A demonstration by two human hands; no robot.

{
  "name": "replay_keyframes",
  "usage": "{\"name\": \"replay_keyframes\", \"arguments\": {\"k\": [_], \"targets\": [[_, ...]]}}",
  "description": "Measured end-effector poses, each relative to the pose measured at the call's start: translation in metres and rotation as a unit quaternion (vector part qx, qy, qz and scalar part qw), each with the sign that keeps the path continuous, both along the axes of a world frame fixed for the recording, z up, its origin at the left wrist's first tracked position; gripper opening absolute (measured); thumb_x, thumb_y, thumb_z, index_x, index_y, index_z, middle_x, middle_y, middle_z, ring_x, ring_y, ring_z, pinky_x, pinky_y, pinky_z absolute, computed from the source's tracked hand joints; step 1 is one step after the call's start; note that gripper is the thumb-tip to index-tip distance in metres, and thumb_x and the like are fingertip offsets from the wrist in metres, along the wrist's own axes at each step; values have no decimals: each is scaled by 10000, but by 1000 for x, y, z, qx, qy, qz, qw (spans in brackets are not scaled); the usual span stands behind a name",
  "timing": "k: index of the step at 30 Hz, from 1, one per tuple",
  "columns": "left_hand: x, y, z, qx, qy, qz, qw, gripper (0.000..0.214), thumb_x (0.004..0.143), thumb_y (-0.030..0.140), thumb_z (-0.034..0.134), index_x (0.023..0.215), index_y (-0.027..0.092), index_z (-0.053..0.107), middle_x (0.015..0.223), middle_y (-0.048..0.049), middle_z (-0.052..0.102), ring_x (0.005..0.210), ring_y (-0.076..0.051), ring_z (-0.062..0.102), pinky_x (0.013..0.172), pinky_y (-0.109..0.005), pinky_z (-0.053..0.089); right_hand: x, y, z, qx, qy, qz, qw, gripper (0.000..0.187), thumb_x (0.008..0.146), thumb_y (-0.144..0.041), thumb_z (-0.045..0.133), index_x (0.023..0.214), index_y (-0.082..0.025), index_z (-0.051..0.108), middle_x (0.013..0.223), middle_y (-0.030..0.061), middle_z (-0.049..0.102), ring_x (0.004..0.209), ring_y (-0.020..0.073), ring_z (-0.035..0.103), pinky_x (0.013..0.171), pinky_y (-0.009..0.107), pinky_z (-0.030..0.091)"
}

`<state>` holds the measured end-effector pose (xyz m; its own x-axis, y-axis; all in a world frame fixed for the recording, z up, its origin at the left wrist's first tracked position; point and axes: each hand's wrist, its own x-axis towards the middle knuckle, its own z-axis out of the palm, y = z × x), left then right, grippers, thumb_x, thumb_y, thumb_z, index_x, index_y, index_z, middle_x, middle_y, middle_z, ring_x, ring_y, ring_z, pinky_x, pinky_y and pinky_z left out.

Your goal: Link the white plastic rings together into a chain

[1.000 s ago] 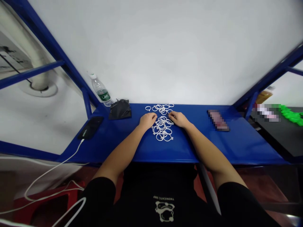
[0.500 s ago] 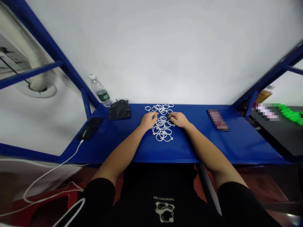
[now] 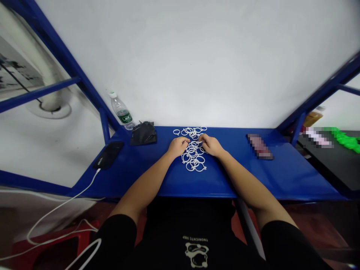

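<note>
Several thin white rings [image 3: 199,166], each with a small knob or clip on its rim, lie in a loose, overlapping heap on the blue table [image 3: 197,186]. At the heap's left edge, my left hand [image 3: 178,147] is closed, thumb and forefinger together; what they pinch is too small to make out. My right hand [image 3: 211,145] curls in from the other side, its fingers closed on a white ring at the upper part of the heap. Some rings are partly hidden by my hands.
Left on the table are a plastic water bottle [image 3: 123,114], a crumpled black bag [image 3: 143,134] and a black phone or power bank [image 3: 108,155] with a white cable [image 3: 64,204]. A blurred-out phone-like object [image 3: 259,146] lies right. Blue frame posts flank the table.
My right hand has shifted slightly left, its fingertips now over the rings. My left hand stays nearly in place. The whole view has moved a little downward in the picture.
</note>
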<state>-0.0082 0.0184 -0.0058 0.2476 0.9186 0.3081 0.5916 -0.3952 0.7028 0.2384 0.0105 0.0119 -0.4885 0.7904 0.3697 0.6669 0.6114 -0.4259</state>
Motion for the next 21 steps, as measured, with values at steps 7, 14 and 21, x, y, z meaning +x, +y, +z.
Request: {"name": "replay_keyframes", "arguments": {"k": [7,14,21], "targets": [[-3,-3,0,-12,-6,-9,1000,302,879,82,520,905,189,802,766,1,769,693,-153,683,715,-260,518,5,2,-3,41,-1,-61,997,446,891,-137,491,1299,-181,664,1238,100,759,1036,245,719,922,354,567],[2,-11,3,-16,-23,-47,999,262,928,139,566,1008,197,808,717,14,742,537,-108,567,609,-237,448,16,18,-12,-30,-99,-121,987,438,953,-203,552,1375,-218,668,1399,94,692,1241,273,672,1011,366,557],[0,-2,-5,60,-20,-8,998,184,962,207,636,1055,203,795,1082,-48,786,788,-147,692,782,-282,549,14,13,-6,-21,-120,-73,990,351,990,-243,586,1311,-238,729,1282,91,740,1112,241,717,938,315,548]]}}
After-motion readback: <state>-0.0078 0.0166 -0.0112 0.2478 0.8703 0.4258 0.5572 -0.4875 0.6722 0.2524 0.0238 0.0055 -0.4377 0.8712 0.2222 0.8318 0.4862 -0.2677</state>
